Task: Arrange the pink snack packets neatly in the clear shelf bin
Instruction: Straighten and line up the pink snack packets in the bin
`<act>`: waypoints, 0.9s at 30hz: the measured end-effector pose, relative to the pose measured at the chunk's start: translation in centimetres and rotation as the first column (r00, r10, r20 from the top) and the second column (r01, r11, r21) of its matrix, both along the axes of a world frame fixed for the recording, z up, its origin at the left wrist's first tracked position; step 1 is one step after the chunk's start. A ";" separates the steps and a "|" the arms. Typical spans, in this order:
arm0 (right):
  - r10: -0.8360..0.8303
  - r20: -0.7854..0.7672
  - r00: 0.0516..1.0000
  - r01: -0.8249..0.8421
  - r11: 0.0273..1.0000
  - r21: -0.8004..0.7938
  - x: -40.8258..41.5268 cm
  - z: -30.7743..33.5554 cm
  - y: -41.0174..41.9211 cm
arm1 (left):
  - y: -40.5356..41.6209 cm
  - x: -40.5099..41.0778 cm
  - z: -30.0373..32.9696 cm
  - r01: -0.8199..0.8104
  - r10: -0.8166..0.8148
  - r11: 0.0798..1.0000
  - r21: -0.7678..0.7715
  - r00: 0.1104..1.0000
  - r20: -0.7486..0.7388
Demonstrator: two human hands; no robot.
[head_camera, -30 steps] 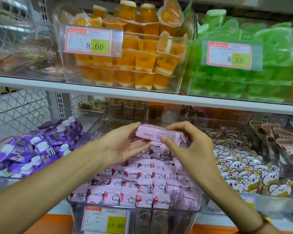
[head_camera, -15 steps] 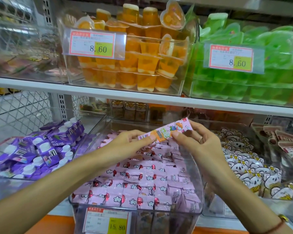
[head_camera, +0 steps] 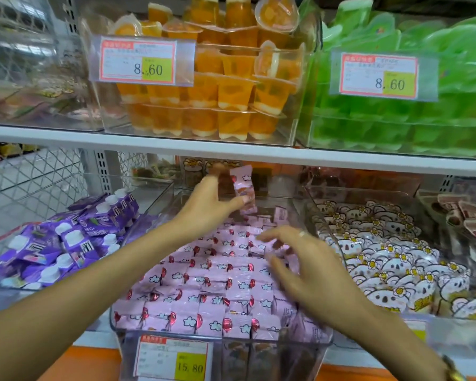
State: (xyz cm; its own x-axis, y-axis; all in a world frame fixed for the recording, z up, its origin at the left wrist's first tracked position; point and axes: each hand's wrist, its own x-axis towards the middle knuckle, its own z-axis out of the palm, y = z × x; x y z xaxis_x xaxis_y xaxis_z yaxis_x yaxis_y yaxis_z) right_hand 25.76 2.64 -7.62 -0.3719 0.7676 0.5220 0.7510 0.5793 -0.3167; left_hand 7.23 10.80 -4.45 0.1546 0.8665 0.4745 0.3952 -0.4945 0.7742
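Head view. Clear plastic shelf bin (head_camera: 318,342) on the lower shelf, front wall carrying a price label. Bin largely filled: small pink foil snack packets with cloud print (head_camera: 204,276) lie in overlapping rows from the front edge back toward the rear wall. Rows at front and left look even; packets along the right wall and at the rear are tilted and loose.

Left hand (head_camera: 208,204) reaches to the rear of the bin, thumb and fingers pinching one long pink packet (head_camera: 242,185), held roughly upright above the back rows. Right hand (head_camera: 294,259) hovers just over the right-hand rows, fingers spread and slightly curled, holding nothing; contact with packets cannot be confirmed.

Judgement: task well advanced. Remaining: seat the held packet at the rear, straighten the right-side and rear stragglers.

Neighbouring bins: purple cartons (head_camera: 66,243) left, koala-print packets (head_camera: 390,257) right.
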 end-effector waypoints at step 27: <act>-0.169 -0.503 0.847 0.051 0.969 -0.240 1.1 2.5 11.5 | 5.9 0.6 -3.0 0.101 -0.141 0.977 -0.186 0.966 -0.215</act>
State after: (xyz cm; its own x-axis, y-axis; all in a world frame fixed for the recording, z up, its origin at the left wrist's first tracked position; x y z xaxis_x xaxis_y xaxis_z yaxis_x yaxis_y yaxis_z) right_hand 26.88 14.18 -5.11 -0.0002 0.9000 0.4359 0.4985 0.3779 -0.7802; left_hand 7.84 16.69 -7.48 0.3494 0.9000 0.2605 0.5151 -0.4168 0.7490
